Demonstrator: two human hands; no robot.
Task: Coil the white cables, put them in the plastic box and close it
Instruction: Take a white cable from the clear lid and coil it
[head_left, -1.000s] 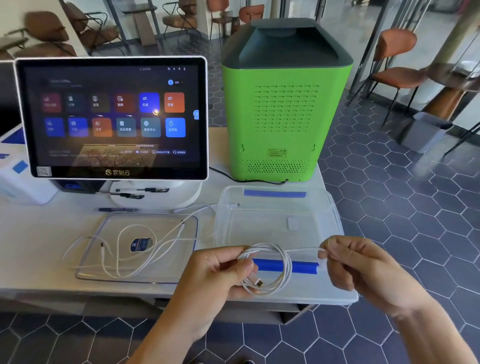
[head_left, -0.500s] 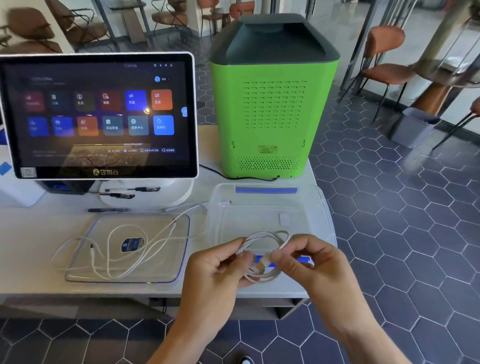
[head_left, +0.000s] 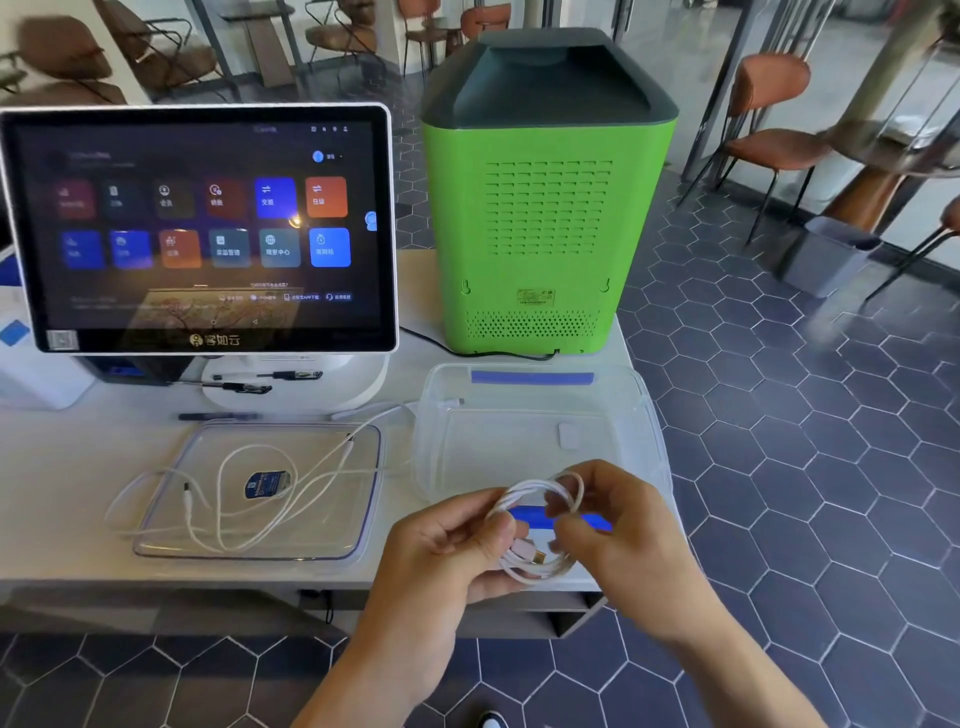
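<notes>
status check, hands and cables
Both hands, left hand and right hand, grip coiled cable. Second cable loose on lid. Box open, nothing blocking.

— Anything legible from here?

— Chiefly the white-framed touchscreen terminal (head_left: 200, 228) at ten o'clock: its lower bezel carries a small logo and the characters 客如云 (head_left: 215, 340).

— And the coloured tiles on its screen?

— Each has an icon and a caption, all too blurred to read. A QR code sits in the bottom left corner of the bezel.

— The green ventilated machine (head_left: 545, 218) at twelve o'clock?

— A small yellow label (head_left: 535, 297) low on its face, print too fine. The blue sticker (head_left: 266, 484) on the clear plastic lid (head_left: 332, 540) at nine o'clock is equally unreadable.
</notes>
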